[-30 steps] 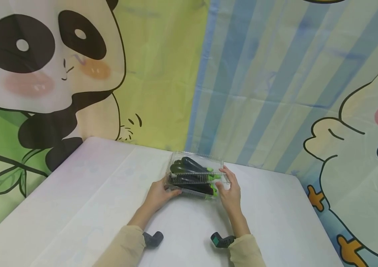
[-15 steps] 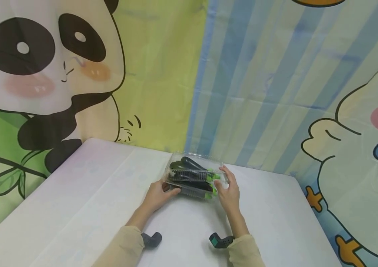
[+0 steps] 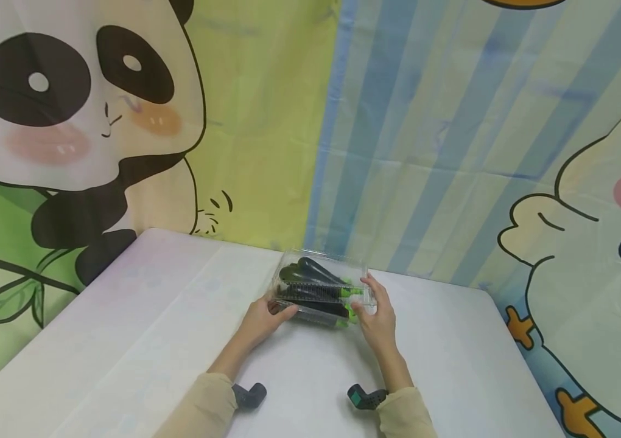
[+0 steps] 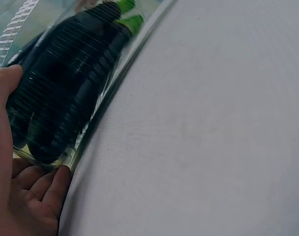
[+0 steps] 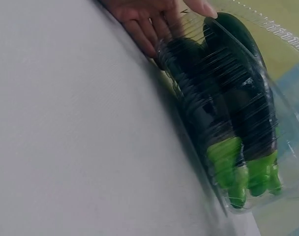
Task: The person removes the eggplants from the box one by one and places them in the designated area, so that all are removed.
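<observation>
A clear plastic clamshell box (image 3: 313, 316) stands near the back of the white table. Several dark eggplants (image 3: 318, 270) with green caps (image 5: 223, 156) lie inside, seen through the ribbed walls. The clear lid (image 3: 351, 266) is partly raised, with a gap between its front edge and the tray. My left hand (image 3: 258, 320) grips the box's left end, thumb at the front side and the other fingers (image 4: 53, 194) bent at the end wall. At the right end, my right hand (image 3: 378, 319) holds the lid's edge between thumb and fingers.
The white table (image 3: 140, 340) stretches out on both sides of the box. Behind it hangs a curtain (image 3: 266, 134) printed with a panda and a white cartoon bird. A small dark camera sits on each wrist, below the sleeves (image 3: 203, 398).
The lid's front edge rises slightly, then comes down again a little over the tray. Both hands keep their hold and stay almost in place.
</observation>
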Tool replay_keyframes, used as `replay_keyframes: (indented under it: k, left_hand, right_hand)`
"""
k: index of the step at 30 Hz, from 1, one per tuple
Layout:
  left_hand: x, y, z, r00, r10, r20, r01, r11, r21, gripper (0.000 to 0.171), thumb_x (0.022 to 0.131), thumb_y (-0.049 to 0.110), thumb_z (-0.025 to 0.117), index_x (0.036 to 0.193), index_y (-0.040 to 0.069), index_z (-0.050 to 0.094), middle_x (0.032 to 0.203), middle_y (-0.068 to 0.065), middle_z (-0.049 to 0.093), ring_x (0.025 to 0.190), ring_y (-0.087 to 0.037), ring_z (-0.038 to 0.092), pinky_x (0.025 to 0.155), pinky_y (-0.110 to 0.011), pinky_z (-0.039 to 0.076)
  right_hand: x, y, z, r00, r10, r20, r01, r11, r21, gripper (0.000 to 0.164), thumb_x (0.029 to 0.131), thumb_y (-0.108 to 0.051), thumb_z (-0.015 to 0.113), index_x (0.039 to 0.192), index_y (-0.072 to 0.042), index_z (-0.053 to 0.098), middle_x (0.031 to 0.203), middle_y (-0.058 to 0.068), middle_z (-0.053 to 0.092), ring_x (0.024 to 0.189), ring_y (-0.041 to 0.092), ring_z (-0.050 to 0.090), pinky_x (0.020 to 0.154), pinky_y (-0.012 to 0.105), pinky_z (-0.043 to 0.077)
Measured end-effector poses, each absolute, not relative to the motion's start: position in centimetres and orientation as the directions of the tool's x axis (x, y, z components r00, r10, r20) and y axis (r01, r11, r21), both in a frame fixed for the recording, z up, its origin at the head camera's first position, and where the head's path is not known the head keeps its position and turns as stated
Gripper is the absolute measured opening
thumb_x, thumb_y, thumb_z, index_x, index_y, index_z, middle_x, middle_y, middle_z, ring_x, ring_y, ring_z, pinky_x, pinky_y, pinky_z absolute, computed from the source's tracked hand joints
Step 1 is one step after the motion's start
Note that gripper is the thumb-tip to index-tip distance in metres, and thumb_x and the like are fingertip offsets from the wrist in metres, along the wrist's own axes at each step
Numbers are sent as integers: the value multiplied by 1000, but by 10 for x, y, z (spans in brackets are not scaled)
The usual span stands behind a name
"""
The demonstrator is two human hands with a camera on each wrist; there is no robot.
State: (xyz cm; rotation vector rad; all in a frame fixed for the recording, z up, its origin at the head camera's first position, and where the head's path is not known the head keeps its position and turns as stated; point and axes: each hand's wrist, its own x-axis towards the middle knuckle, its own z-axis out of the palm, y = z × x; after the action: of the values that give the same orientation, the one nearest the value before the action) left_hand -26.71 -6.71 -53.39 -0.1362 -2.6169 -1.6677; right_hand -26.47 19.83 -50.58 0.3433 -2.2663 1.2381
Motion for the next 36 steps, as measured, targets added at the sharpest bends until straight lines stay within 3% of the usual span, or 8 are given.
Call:
replay_keyframes:
  k: [14, 25, 36]
  left_hand:
    - [-269, -65, -531, -997, 37, 64, 73, 463, 883, 95, 81, 52, 69, 146, -4, 29, 137, -31, 46, 118, -44, 55, 97, -48, 51]
    - [-278, -57, -532, -998, 18, 62, 63, 473, 879, 91, 82, 52, 67, 148, 2, 29, 133, -28, 52, 112, -37, 59, 91, -47, 53]
    - [-274, -59, -534, -1000, 1, 22, 20, 444, 896, 93, 83, 54, 65, 150, 6, 24, 146, -24, 39, 124, -40, 52, 100, -47, 49]
  right_hand:
    - [-267, 192, -517, -745, 54, 664, -530, 558, -639, 85, 76, -76, 44, 129, -11, 55, 141, 14, 49, 129, 39, 45, 97, 65, 40]
    - [-268, 195, -513, -751, 85, 655, -493, 587, -642, 82, 75, -77, 43, 128, -16, 56, 141, 11, 50, 129, 37, 46, 97, 65, 41]
    - [-270, 193, -509, -790, 65, 609, -458, 598, -658, 82, 75, -77, 41, 128, -17, 55, 141, 11, 50, 130, 36, 45, 100, 63, 41]
